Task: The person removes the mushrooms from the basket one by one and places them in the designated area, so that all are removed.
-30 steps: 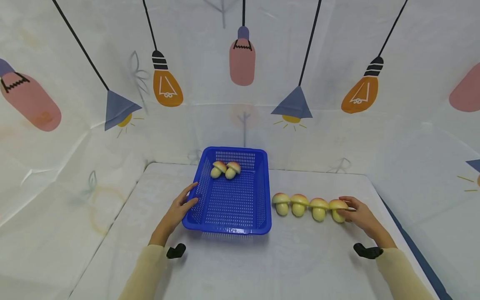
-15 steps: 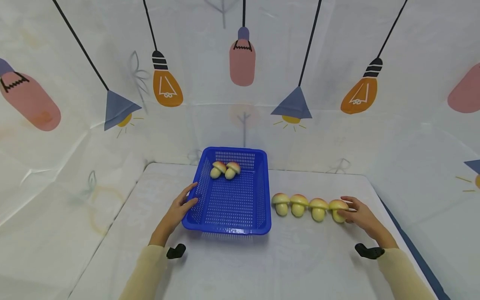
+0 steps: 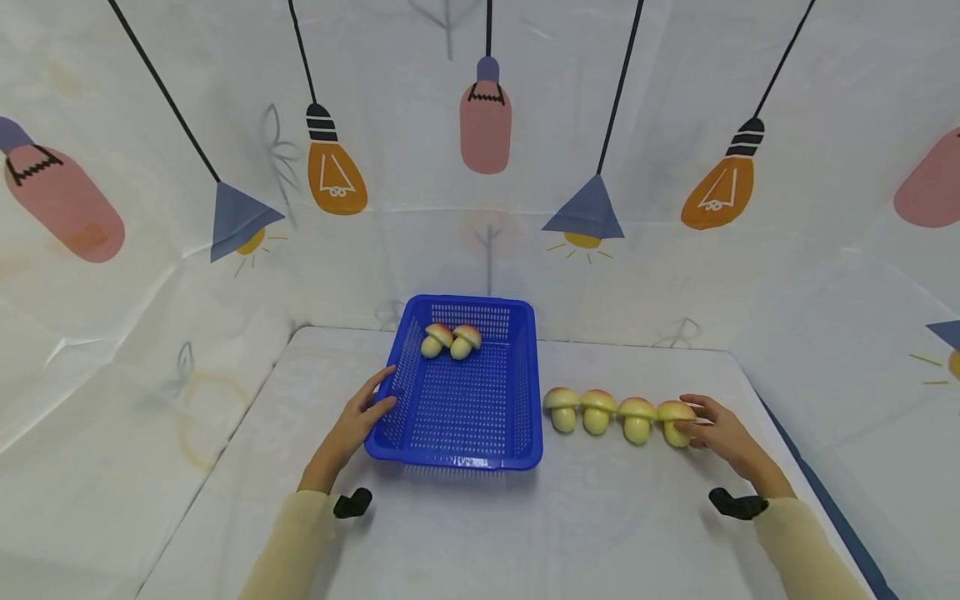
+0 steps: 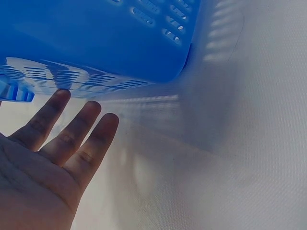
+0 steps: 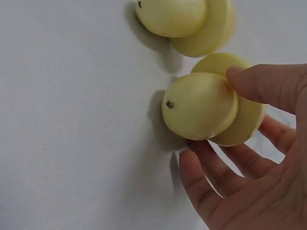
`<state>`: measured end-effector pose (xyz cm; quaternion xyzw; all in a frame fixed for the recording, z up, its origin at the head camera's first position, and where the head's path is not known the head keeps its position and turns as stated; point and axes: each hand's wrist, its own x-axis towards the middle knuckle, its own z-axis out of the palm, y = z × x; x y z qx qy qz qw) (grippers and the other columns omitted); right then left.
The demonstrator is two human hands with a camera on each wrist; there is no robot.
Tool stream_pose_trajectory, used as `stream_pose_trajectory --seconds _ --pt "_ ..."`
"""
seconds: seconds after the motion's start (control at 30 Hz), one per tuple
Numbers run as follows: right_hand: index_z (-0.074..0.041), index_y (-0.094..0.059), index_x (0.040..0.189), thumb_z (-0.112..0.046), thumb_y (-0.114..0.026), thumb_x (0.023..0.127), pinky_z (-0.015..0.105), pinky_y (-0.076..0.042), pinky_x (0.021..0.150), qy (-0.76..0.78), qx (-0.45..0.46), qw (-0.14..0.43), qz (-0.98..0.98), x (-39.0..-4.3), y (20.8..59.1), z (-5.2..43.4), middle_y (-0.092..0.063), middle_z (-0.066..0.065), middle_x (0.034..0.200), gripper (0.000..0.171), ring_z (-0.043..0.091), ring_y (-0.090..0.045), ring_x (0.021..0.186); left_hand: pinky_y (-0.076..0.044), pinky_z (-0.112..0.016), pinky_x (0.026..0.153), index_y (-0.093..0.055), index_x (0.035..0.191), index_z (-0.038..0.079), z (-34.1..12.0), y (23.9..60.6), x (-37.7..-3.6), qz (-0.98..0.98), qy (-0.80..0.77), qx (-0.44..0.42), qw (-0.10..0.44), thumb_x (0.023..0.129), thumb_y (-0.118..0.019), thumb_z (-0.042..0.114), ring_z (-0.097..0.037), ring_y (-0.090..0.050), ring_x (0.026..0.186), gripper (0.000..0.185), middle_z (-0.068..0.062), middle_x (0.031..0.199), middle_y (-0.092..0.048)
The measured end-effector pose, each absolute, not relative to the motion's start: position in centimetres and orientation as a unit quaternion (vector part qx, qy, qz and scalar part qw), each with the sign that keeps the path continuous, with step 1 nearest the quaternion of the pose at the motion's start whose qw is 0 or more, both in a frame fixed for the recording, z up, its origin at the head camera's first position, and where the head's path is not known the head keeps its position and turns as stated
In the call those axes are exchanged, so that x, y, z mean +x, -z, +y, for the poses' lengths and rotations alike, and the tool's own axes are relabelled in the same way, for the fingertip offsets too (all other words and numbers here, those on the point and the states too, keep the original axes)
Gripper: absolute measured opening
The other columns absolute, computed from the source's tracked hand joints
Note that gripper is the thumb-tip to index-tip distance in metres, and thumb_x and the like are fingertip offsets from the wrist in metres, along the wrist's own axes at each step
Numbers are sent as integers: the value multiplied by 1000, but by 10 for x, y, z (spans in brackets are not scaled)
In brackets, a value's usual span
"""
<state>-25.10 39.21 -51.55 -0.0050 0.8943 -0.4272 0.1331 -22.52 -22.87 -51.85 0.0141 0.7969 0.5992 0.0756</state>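
My left hand (image 3: 354, 425) is at the left side of a blue plastic basket (image 3: 382, 454), thumb and forefinger by its rim. In the left wrist view its fingers (image 4: 79, 127) reach out straight, fingertips right at the slotted wall. Two toy mushrooms (image 3: 463, 342) with reddish-yellow caps lie inside at the back left. To the right of the basket, several more stand in a row, caps away from me. My right hand (image 3: 723, 433) holds the rightmost toy mushroom (image 5: 199, 108), thumb on it where stem meets cap, other fingers curved round its far side.
The toy mushroom (image 3: 561, 408) at the row's left end sits close to the basket's right wall. All rest on a white-covered table (image 3: 480, 542). A white sheet (image 3: 420, 250) printed with lamps rises behind the table's back edge.
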Motion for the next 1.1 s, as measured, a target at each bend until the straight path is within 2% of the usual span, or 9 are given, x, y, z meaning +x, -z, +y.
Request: stream_pose_trajectory --seconds 0.2,0.87,1.1 --pt "6 -30 154 -34 -66 101 27 -57 80 427 -4 134 894 -252 517 393 -37 41 152 76 50 -54 127 -43 -63 110 -30 161 37 -229 518 -226 796 -601 11 75 107 -55 36 -47 -48 139 60 -26 158 -41" --pt "7 -30 154 -37 -67 100 29 -57 82 421 2 140 896 -252 515 396 -35 41 153 79 53 -50 131 -40 -65 112 -29 161 39 -229 520 -226 798 -598 14 73 106 -55 38 -47 -46 141 60 -25 160 -39" --pt "4 -30 155 -43 -65 100 34 -55 86 412 -6 131 902 -253 513 399 -35 40 154 80 55 -43 136 -40 -65 112 -29 162 37 -230 520 -226 793 -604 16 77 107 -54 34 -48 -45 142 60 -25 162 -36"
